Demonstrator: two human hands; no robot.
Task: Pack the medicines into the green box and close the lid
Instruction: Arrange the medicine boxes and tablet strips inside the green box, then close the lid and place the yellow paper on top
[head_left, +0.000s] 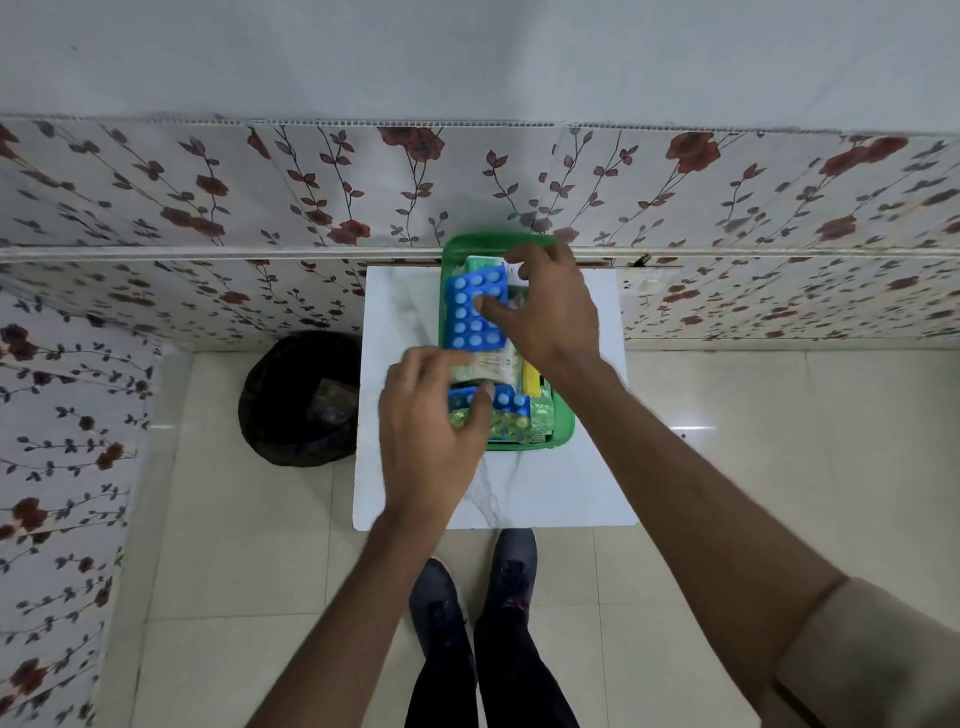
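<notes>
A green box (565, 422) stands open on a small white marble table (519, 493), filled with medicine strips. A blue blister strip (470, 301) with pale round pills lies tilted in its far half, and my right hand (545, 306) pinches it between thumb and fingers. My left hand (431, 415) rests at the box's near left, thumb pressing a second blue strip (511, 401) with green-yellow strips (511, 427) under it. A pale medicine packet (496, 366) lies between the hands. A lid is not distinguishable.
The table stands against a floral-patterned wall (260, 208). A black bin (301, 400) sits on the tiled floor left of the table. My two dark shoes (478, 587) stand just before the table's near edge.
</notes>
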